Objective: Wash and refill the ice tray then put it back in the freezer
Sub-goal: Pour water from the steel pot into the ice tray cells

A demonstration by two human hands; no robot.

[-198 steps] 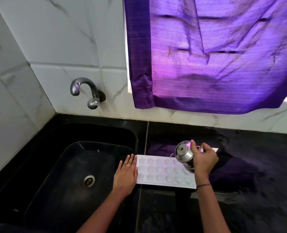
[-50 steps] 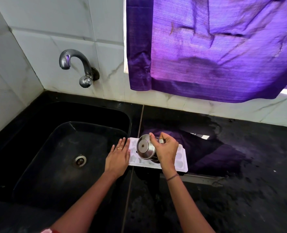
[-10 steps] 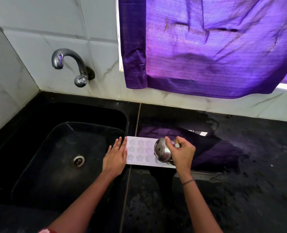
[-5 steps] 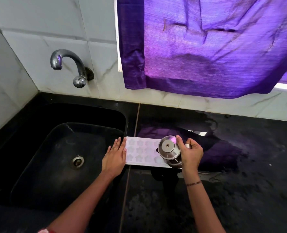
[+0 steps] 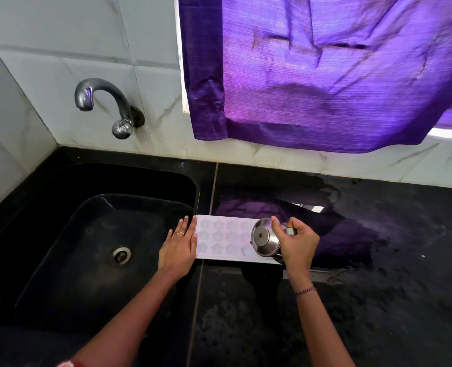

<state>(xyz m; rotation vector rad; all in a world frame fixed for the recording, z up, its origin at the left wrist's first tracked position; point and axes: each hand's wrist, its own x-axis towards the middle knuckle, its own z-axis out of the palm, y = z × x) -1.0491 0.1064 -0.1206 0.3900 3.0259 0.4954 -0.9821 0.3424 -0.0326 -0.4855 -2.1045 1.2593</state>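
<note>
Two hands: your left hand [image 5: 178,247] lies flat against the ice tray [image 5: 219,237]; your right hand [image 5: 297,245] grasps the tipped steel jug [image 5: 263,238].
Ice tray: refilling seemingly under way; freezer left.

I have one view to work from, a wide-angle camera on the person's head. It looks forward and steeply down over the black counter [image 5: 378,300]. The sink [image 5: 60,260] fills the lower left of the frame, and the tiled wall [image 5: 60,49], tap [image 5: 103,102] and purple curtain [image 5: 325,75] run across the top. It sits close: both forearms run in from the bottom edge, and the left hand [image 5: 178,247], right hand [image 5: 297,243], ice tray [image 5: 219,237] and small steel pot [image 5: 264,237] land just below centre. Straight edges bow toward the borders.
</note>
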